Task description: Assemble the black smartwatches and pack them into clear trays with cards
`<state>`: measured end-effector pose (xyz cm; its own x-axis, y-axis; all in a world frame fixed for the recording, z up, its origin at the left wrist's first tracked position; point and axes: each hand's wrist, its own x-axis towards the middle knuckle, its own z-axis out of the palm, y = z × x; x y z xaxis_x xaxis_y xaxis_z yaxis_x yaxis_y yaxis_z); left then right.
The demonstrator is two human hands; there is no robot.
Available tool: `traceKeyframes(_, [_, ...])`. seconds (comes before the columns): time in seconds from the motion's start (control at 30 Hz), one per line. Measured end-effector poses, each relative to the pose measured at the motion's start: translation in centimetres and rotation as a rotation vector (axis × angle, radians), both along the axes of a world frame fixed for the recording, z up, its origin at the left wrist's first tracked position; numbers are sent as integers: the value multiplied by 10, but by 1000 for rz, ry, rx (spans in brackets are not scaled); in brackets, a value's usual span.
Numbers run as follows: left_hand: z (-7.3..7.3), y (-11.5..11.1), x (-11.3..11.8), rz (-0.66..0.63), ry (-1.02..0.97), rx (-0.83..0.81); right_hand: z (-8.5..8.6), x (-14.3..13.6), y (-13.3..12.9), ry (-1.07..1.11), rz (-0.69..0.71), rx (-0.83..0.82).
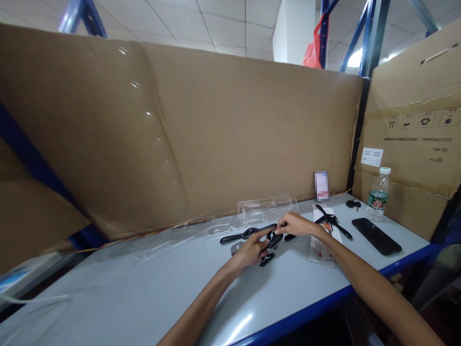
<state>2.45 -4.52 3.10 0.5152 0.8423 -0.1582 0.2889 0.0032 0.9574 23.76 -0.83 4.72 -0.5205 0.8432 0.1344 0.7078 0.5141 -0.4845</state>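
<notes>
My left hand [249, 251] is closed around a small black piece [274, 239] that looks like part of a plastic clamp. From the other side my right hand [292, 224] pinches the same piece with its fingertips, just above the table. Its exact shape is partly covered by my fingers. Behind my left hand lies a long black handled part [234, 238]. A short black part [267, 260] shows just below my left fingers. Beyond my right wrist, a black X-shaped clamp-like tool [333, 220] rests on white and orange packaging [317, 257].
Clear plastic blister packaging [266, 206] lies along the cardboard wall [252, 129] at the back. To the right are a black phone [376, 235], keys [353, 203], a water bottle [378, 194] and an upright lit screen [321, 185]. The table [144, 298] has a blue front edge.
</notes>
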Motion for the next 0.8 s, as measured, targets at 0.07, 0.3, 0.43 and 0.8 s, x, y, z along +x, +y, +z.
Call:
traceKeyframes(0.07, [1,0,0,11,8,-2,0,0,0,-1,-3,7])
traceKeyframes(0.3, [3,-2,0,56,8,9,-3,-4,-2,27,-15,189])
traceKeyframes(0.43, [2,-1,0,97,6,-19,-4,-12,-11,26,12,459])
traceKeyframes(0.8, [-1,1,-1,106,4,-23,-7,-19,-17,-61,94,504])
